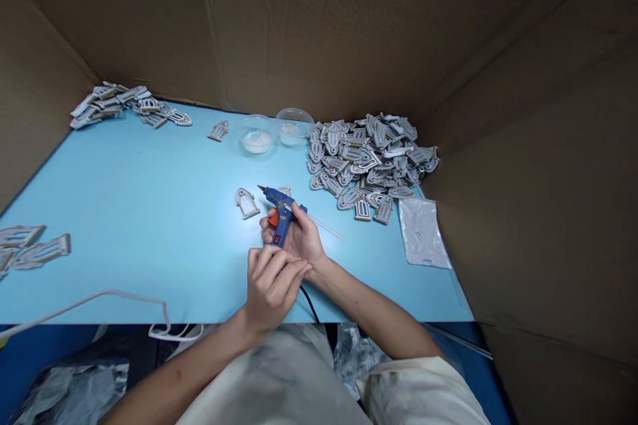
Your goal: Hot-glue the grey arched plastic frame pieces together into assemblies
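My right hand (302, 239) grips a blue hot-glue gun (280, 207) with an orange trigger, its nozzle pointing left over the blue table (149, 212). A clear glue stick pokes out of the gun's back, to the right. My left hand (272, 282) is curled closed just below the gun's handle; what its fingers hold is hidden. A single grey arch-shaped piece (246, 202) lies flat just left of the nozzle. Another small piece peeks out behind the gun.
A large heap of grey arch pieces (369, 159) sits at the back right, a smaller heap (119, 103) at the back left, a few more (30, 246) at the left edge. Two clear cups (256, 136) stand mid-back. A plastic bag (423, 232) lies right. Cardboard walls surround the table.
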{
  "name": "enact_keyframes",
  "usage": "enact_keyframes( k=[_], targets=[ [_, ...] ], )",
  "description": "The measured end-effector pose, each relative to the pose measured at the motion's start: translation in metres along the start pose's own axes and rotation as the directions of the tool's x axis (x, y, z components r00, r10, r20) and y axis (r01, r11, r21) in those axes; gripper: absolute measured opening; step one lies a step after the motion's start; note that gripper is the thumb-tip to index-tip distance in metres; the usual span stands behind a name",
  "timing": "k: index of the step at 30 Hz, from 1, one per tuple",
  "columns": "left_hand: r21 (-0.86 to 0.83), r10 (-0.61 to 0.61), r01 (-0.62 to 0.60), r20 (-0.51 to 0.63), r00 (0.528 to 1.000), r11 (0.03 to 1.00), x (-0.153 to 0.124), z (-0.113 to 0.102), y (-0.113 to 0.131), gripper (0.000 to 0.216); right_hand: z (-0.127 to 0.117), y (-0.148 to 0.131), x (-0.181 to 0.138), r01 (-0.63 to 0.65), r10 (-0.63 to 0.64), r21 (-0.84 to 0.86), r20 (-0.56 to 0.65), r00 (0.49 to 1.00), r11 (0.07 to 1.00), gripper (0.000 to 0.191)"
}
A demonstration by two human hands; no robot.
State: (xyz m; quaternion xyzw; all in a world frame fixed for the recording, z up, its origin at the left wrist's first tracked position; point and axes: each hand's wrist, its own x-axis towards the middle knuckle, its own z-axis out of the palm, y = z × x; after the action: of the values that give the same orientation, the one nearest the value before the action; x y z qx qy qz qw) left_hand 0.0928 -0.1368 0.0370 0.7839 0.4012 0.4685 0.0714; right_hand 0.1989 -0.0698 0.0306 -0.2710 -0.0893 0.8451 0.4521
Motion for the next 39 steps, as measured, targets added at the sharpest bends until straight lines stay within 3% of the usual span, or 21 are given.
enact_keyframes(
  k=[14, 19, 23, 26, 29, 32, 35, 39],
  targets=[
    [-0.1, -0.016, 0.02, 0.036, 0.999, 0.995, -0.002, -0.021, 0.008, 0.016, 0.0, -0.002, 0.001, 0.053, -0.054, -0.022, -0.039, 0.998, 0.998, 0.047],
    [-0.161, -0.048, 0.055, 0.047, 0.998, 0.985, -0.001, -0.067, 0.022, 0.017, -0.002, -0.003, 0.002, 0.049, -0.05, -0.017, -0.039, 0.998, 0.999, 0.046],
    [-0.168, -0.005, 0.014, 0.05, 0.999, 0.986, 0.005, -0.1, 0.027, 0.012, -0.001, -0.005, 0.001, 0.054, -0.055, -0.038, -0.033, 0.998, 0.998, 0.044],
    [-0.13, -0.075, 0.077, 0.015, 0.997, 0.988, 0.01, -0.083, 0.015, 0.012, 0.003, -0.003, -0.002, 0.063, -0.064, -0.061, -0.011, 0.998, 0.996, 0.044],
    [-0.019, -0.205, 0.206, 0.045, 0.978, 0.978, 0.014, -0.039, -0.005, 0.016, 0.006, 0.0, -0.005, 0.081, -0.082, -0.078, -0.013, 0.997, 0.994, 0.042],
    [0.095, -0.194, 0.189, 0.041, 0.98, 0.977, 0.015, -0.005, -0.019, 0.019, 0.007, 0.004, -0.007, 0.106, -0.11, -0.083, -0.051, 0.993, 0.991, 0.039],
    [0.163, -0.127, 0.119, 0.035, 0.991, 0.979, 0.015, 0.005, -0.02, 0.015, 0.006, 0.007, -0.007, 0.105, -0.109, -0.074, -0.06, 0.992, 0.992, 0.039],
    [0.186, -0.114, 0.103, 0.052, 0.992, 0.977, 0.015, 0.0, -0.013, 0.02, 0.006, 0.009, -0.007, 0.097, -0.101, -0.064, -0.057, 0.993, 0.993, 0.04]
  ],
)
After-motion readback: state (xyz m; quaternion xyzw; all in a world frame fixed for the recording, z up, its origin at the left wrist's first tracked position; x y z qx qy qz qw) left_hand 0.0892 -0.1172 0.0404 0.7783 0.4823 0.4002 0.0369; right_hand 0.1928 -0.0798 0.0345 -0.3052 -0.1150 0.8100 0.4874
